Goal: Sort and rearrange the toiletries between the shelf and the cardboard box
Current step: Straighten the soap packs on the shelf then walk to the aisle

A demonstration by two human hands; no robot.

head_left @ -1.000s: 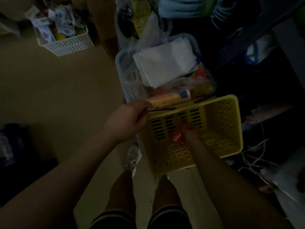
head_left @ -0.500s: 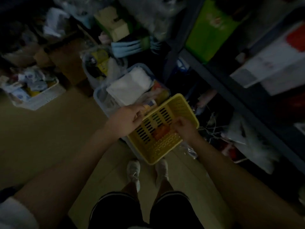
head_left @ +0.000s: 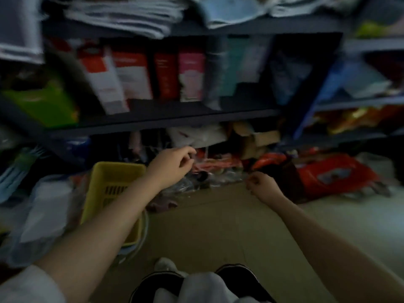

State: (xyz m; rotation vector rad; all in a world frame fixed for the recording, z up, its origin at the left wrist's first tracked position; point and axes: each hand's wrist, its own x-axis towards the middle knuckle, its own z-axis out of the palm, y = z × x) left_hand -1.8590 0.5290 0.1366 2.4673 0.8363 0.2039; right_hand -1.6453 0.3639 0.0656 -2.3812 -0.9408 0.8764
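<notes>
The view is blurred. A dark shelf (head_left: 175,119) faces me, with upright red, white and pink toiletry boxes (head_left: 131,73) on its board. My left hand (head_left: 172,165) reaches toward the clutter under the shelf, fingers relaxed and holding nothing. My right hand (head_left: 260,184) hangs lower to the right, fingers loosely curled, with nothing visible in it. A yellow slotted basket (head_left: 113,176) stands at the left, partly hidden by my left forearm. A piece of brown cardboard (head_left: 258,138) shows under the shelf.
Red packets (head_left: 328,173) and loose wrapped items lie on the floor under the shelf. A green box (head_left: 41,103) sits at the shelf's left, folded towels (head_left: 122,16) on top. A white plastic bag (head_left: 48,206) lies left of the basket. Tan floor (head_left: 218,226) lies before me.
The view swung up from the basket to the shelf. Both hands left the yellow basket and moved right; the left hand now reaches under the shelf.
</notes>
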